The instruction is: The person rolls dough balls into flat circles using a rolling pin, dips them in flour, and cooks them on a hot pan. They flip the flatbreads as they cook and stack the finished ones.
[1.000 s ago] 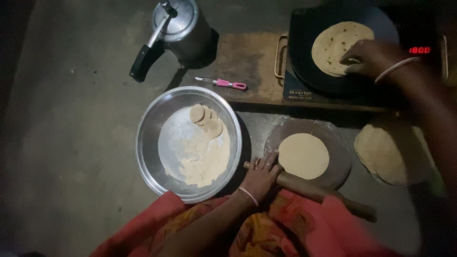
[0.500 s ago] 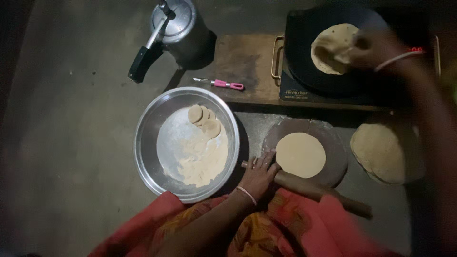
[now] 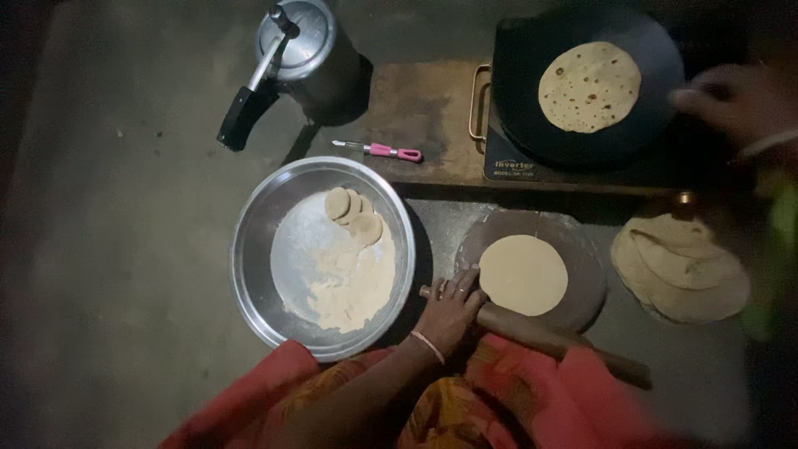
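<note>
A: Floor (image 3: 100,249) is the biggest thing, grey and bare. On it sits a round steel tray (image 3: 249,274) with flour and small dough discs (image 3: 353,214), and a dark pan (image 3: 515,100) on a stove holds a brown-spotted flatbread (image 3: 588,86). A stack of cooked flatbreads (image 3: 680,264) lies on the right.

B: Where is the rolling pin (image 3: 532,331)?

A: It lies at the near edge of the round rolling board (image 3: 582,249), just beside the raw dough circle (image 3: 523,274). Its long side runs from left to right, tilting down toward the right end.

B: What are the hands doing?

A: The left hand (image 3: 453,303) is curled over the pin's left end, gripping it. The right hand (image 3: 736,100) is by the pan's right rim, blurry, so I cannot tell if it holds anything.

B: How should one roll well?

A: I think press softly and evenly, and keep the pin flat so the dough stays round
</note>
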